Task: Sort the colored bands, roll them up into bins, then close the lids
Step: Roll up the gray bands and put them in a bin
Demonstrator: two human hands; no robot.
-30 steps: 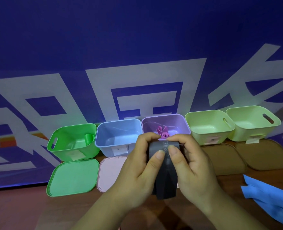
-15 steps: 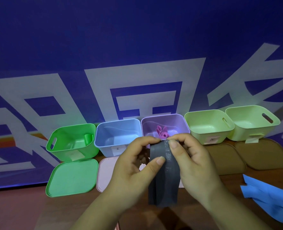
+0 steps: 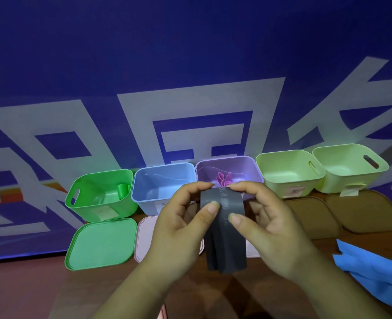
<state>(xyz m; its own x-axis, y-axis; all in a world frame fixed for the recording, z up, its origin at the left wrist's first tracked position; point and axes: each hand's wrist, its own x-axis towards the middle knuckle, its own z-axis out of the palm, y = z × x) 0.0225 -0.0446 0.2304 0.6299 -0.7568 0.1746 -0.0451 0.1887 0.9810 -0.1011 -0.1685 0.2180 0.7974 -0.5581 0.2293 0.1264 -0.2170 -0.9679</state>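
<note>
A dark grey band (image 3: 226, 238) hangs folded over in front of the bins, its top edge pinched by both hands. My left hand (image 3: 181, 229) holds its left side with thumb and fingers. My right hand (image 3: 268, 226) pinches its right side. Behind them stand five open bins in a row: a green bin (image 3: 84, 203) holding a rolled green band (image 3: 122, 190), a blue bin (image 3: 144, 194), a purple bin (image 3: 247, 166) with a pink band (image 3: 223, 179) inside, and two pale green bins (image 3: 289, 176) (image 3: 351, 169).
Lids lie flat in front of the bins: a green lid (image 3: 100, 244), a pink lid (image 3: 144, 238) partly under my hands, and two brown lids (image 3: 314, 217) (image 3: 365, 210). A blue band (image 3: 374, 270) lies on the wooden table at right. A blue banner stands behind.
The grey band's rolled top has come undone, so more of it hangs down. My fingers have spread wider along its top edge.
</note>
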